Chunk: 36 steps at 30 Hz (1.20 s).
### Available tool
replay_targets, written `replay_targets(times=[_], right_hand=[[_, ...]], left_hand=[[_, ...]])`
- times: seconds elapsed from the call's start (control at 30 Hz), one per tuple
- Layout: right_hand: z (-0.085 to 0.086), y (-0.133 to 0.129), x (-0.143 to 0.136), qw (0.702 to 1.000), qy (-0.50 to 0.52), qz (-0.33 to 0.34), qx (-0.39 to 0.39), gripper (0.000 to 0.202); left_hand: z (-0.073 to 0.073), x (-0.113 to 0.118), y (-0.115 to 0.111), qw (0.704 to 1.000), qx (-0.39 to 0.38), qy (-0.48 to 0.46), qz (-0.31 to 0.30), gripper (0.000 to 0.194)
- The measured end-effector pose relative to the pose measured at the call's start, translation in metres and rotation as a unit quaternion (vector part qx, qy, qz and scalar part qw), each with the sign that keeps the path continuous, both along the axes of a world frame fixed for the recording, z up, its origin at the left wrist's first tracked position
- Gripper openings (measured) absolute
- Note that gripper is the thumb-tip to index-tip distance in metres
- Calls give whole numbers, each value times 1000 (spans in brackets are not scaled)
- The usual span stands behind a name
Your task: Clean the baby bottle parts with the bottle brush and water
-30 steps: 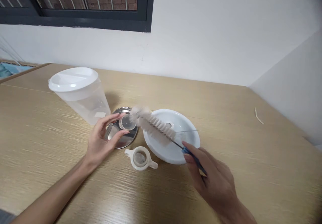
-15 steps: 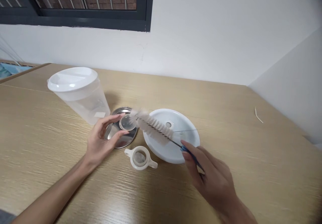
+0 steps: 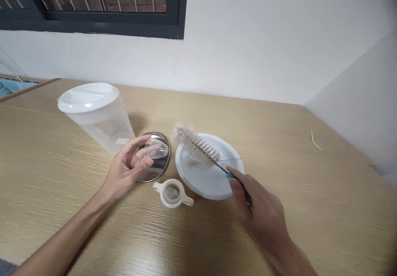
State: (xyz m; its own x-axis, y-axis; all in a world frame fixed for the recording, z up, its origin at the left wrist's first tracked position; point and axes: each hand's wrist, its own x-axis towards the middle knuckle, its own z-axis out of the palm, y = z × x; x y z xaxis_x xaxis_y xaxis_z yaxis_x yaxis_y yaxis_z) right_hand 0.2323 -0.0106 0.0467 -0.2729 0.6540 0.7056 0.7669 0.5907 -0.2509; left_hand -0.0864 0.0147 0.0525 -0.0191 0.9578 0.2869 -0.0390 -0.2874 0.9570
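My left hand is closed around a small clear plastic cup, tipped on its side with its round end to the right. Beneath the cup lies a round steel plate. In my right hand is a bottle brush, gripped by its blue handle with the white bristles pointing up and left. The brush head hovers over a white plate, apart from the cup. On that plate are a thin wire and a small clear item, partly behind the bristles. Between my hands sits a white two-handled ring with something greyish inside.
A translucent pitcher with a white lid stands left of the steel plate. A short pale strip lies far right on the wooden table. White wall and a dark-framed window rise behind.
The brush has moved right, away from the cup. My left hand has turned the cup from mouth-facing to lying sideways, and its fingers now show behind it.
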Motion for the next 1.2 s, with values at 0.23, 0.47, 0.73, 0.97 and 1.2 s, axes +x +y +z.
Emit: replay_targets(times=[0.23, 0.47, 0.73, 0.97, 1.2], right_hand=[[4, -3, -1, 999, 0, 45, -1, 23], [-3, 0, 2, 1000, 21, -5, -1, 23], [-1, -3, 2, 1000, 6, 26, 1, 25], [-7, 0, 5, 1000, 18, -8, 0, 25], [-2, -4, 2, 999, -8, 34, 8, 28]], left_hand=[[-1, 2, 5, 1000, 9, -24, -9, 48], [3, 4, 1, 999, -21, -29, 9, 49], [8, 3, 0, 992, -106, -71, 5, 47], [10, 0, -4, 988, -108, -113, -2, 50], [6, 0, -3, 984, -132, -121, -3, 38]])
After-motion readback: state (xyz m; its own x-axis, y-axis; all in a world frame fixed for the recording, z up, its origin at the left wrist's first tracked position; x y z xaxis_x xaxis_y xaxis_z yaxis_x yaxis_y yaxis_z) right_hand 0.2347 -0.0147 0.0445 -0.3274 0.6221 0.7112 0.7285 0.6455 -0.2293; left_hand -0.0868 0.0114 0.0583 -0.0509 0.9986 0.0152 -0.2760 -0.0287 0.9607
